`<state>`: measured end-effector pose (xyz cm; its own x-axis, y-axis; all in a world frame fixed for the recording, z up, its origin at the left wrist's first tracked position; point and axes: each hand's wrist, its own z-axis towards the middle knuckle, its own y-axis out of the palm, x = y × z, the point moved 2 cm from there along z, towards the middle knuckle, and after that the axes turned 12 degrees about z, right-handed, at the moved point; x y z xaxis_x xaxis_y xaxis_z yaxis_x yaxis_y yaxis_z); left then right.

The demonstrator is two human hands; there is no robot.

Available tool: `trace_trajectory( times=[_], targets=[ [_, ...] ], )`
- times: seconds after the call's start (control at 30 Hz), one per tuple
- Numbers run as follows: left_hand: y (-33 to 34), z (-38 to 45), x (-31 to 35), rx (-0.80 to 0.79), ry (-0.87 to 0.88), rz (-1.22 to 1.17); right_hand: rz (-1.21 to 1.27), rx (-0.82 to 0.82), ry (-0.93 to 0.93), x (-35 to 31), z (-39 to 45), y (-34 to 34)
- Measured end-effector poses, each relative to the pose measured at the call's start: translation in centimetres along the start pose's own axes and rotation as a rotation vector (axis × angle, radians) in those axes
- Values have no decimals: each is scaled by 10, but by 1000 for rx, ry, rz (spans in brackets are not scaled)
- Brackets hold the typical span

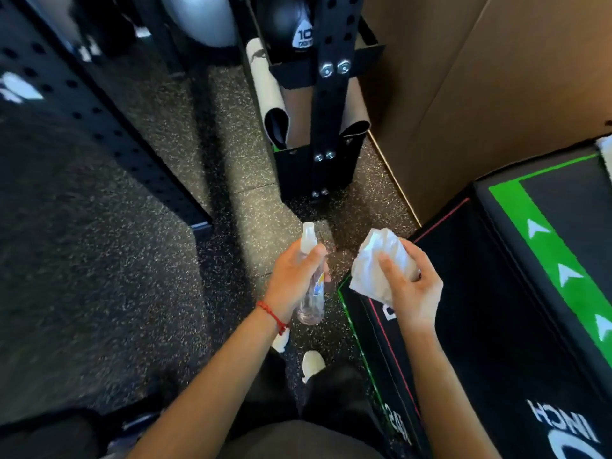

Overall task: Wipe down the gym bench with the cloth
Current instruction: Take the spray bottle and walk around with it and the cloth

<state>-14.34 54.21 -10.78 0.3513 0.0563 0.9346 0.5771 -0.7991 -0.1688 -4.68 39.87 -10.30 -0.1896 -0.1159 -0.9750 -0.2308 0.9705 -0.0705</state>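
Left grip point(293, 276): fingers curled round a clear spray bottle point(311, 286), nozzle pointing away from the person, bottle held over the speckled rubber floor point(99, 293); a red string bracelet point(272, 315) on the wrist.

Right grip point(412, 286): fingers and thumb clasping a crumpled white cloth point(377, 263), held just above the near corner of the black padded counter point(496, 309).

Counter: black padding with red and green edge lines, a green stripe bearing white arrows, and white lettering partly in view; occupies the right side of the view.

Surroundings: brown cardboard sheet point(480, 94) standing beyond the counter; black perforated rack upright point(331, 94) with bolts; the person's white shoes point(313, 364) on the floor below.
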Motion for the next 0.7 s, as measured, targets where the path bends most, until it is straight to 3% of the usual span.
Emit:
trace_trajectory(
  times=[0.2,0.7],
  targets=[
    [-26,-42,-16,303,-159,-253,-18,-220,39,6,-7,28],
    [-128,-150,-71,848,-314,-304,-176,-822,-43,32,-101,155]
  ],
)
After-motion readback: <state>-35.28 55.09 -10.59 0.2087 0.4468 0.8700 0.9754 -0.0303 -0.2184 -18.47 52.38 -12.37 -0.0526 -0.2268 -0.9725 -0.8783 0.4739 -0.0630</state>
